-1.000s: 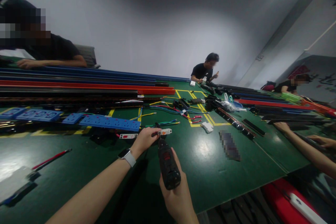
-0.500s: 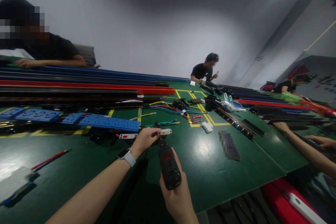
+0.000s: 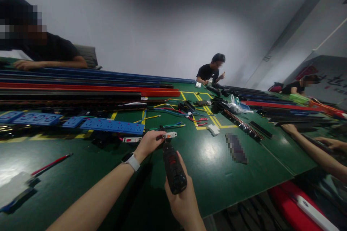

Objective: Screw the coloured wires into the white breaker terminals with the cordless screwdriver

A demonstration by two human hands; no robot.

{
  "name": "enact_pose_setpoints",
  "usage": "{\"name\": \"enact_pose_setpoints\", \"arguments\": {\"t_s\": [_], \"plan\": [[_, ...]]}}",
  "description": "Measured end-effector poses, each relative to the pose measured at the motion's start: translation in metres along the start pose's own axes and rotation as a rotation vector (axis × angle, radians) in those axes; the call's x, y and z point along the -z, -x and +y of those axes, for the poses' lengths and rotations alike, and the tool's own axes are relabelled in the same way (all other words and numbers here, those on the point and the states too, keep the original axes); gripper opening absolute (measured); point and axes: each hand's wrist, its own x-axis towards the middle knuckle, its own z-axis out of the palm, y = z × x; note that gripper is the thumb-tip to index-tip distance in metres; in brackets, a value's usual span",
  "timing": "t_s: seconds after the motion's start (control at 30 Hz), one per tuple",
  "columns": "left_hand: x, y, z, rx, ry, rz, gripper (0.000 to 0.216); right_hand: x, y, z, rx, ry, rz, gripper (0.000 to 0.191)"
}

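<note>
My left hand (image 3: 148, 143), with a watch on its wrist, is closed on one end of a small white circuit breaker (image 3: 170, 135) with an orange switch. The fingers of my right hand (image 3: 184, 196) are wrapped round a black cordless screwdriver (image 3: 174, 171). Its tip points at the breaker by my left fingertips; whether it sits on a screw is too small to tell. Just left of my left hand lies another white breaker with a red switch (image 3: 131, 139), beside the end of a blue socket strip (image 3: 112, 125). Wires with ring lugs (image 3: 173, 125) lie just beyond.
On the green table (image 3: 200, 173) lie a white plastic block (image 3: 213, 130), a blurred-out flat dark object (image 3: 235, 148) and a white part with red and black wires (image 3: 16, 187). Long rails (image 3: 94, 89) run along the back. Co-workers sit around, one arm (image 3: 311, 148) at right.
Both hands, the breaker and the screwdriver keep almost the same place. The whole view has shifted very slightly. The far co-worker's raised hand has moved a little.
</note>
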Motion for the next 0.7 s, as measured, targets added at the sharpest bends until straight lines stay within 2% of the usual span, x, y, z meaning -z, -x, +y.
{"name": "enact_pose_setpoints", "arguments": {"t_s": [0.17, 0.33, 0.4, 0.47, 0.53, 0.63, 0.7], "plan": [[0.001, 0.000, 0.002, 0.010, 0.017, 0.000, 0.030, 0.001, -0.001, -0.001, 0.026, -0.026, 0.006, 0.092], [0.001, 0.000, 0.001, 0.004, 0.017, -0.002, 0.030, 0.003, 0.000, -0.001, 0.001, -0.167, 0.060, 0.083], [0.001, 0.000, 0.001, 0.010, 0.005, -0.008, 0.030, 0.004, 0.006, 0.003, -0.065, -0.285, 0.078, 0.069], [0.001, 0.000, 0.002, 0.020, 0.008, -0.023, 0.030, 0.007, 0.014, 0.009, -0.129, -0.411, 0.076, 0.042], [0.003, 0.000, 0.004, 0.038, 0.023, -0.030, 0.031, 0.014, 0.019, 0.017, -0.145, -0.486, 0.117, 0.023], [0.005, -0.001, 0.009, 0.070, 0.051, -0.023, 0.030, 0.039, 0.014, 0.032, -0.151, -0.429, 0.293, 0.025], [0.007, -0.001, 0.012, 0.088, 0.070, -0.027, 0.031, 0.063, 0.000, 0.042, -0.169, -0.239, 0.360, 0.026]]}}
